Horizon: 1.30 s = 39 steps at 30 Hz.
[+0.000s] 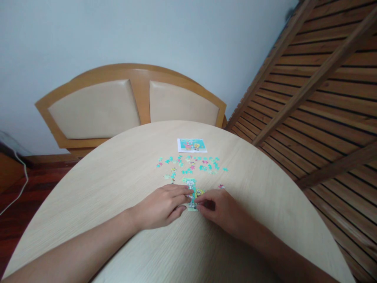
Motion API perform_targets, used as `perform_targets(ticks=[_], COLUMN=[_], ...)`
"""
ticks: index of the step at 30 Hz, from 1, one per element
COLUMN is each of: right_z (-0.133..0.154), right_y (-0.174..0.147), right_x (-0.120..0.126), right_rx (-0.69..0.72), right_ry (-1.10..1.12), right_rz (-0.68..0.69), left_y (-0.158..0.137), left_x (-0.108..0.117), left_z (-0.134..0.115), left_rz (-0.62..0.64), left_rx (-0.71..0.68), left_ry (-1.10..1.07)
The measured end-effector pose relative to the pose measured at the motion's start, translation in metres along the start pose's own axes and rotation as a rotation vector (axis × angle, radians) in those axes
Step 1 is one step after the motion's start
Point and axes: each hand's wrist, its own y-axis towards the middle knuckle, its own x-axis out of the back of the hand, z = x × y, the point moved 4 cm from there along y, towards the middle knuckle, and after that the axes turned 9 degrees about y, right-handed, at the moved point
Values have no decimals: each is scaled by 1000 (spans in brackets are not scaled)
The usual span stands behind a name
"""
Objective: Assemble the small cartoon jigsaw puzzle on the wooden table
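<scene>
A partly joined jigsaw puzzle [191, 184] with a pale cartoon figure on turquoise lies flat on the round table. My left hand [165, 203] rests over its left side, fingers stretched out flat and touching it. At the right side my right hand [220, 208] pinches thumb and forefinger together by a yellow puzzle section [200, 192]. Whatever sits between those fingertips is mostly hidden, probably a piece at the puzzle's edge. Loose turquoise and pink jigsaw pieces [203, 168] are scattered beyond both hands. One pinkish piece [221, 186] shows just past my right hand.
A picture card [193, 145] with the cartoon scene lies behind the loose pieces. The light wooden table [118, 169] has a curved edge. Beyond it stands a padded headboard-like panel [97, 106] against the wall. Wooden slats [324, 98] rise at right.
</scene>
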Motion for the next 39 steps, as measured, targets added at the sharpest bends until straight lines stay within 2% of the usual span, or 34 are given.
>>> perform_targets(ticks=[7, 11, 14, 17, 20, 23, 28, 39], right_z=[5, 9, 8, -7, -30, -49, -58, -55], right_y=[-3, -4, -3, 0, 0, -1, -2, 4], right_x=[1, 1, 11, 39, 73, 91, 90, 74], right_rx=[40, 139, 201, 140, -12, -176, -251, -198], right_ry=[-96, -199, -266, -325, -397, -429, -355, -311], right_rz=[16, 97, 133, 27, -151, -181, -142, -105], left_y=[-1, 0, 0, 0, 0, 0, -2, -2], left_x=[0, 1, 0, 0, 0, 2, 3, 5], left_z=[0, 0, 0, 1, 0, -1, -2, -3], left_rz=[0, -3, -3, -11, -3, 28, 39, 55], left_rx=[7, 2, 4, -2, -25, -45, -73, -45], left_ry=[-7, -7, -6, -5, -9, -3, 21, 12])
